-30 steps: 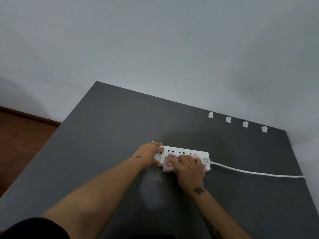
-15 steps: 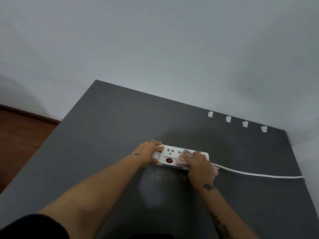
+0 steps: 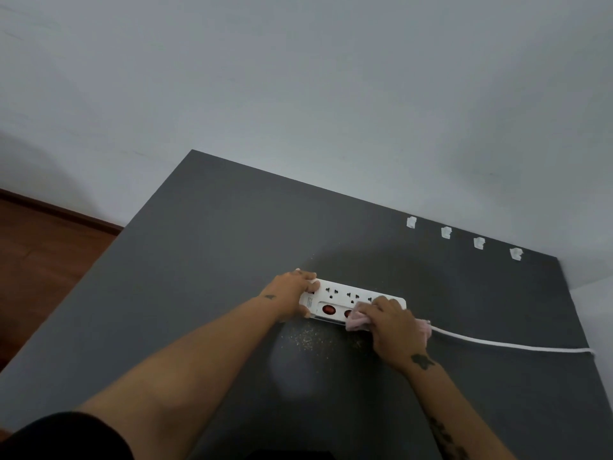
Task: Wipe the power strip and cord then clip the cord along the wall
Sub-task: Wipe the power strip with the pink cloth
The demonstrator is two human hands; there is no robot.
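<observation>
A white power strip (image 3: 345, 295) with red switches lies on the dark grey table (image 3: 199, 260). My left hand (image 3: 292, 293) grips its left end. My right hand (image 3: 394, 330) presses a pink cloth (image 3: 356, 320) onto the strip's right part, covering that end. The white cord (image 3: 497, 343) runs from under my right hand to the table's right edge. Several white cord clips (image 3: 446, 232) sit in a row along the table's far edge by the wall.
Fine crumbs or dust (image 3: 308, 340) are scattered on the table just in front of the strip. A pale wall (image 3: 331, 94) rises behind the table. Wooden floor (image 3: 39, 254) shows at the left.
My right hand with the cloth slid from the strip's left-middle to its right end, uncovering the red switches. My left hand stayed on the left end.
</observation>
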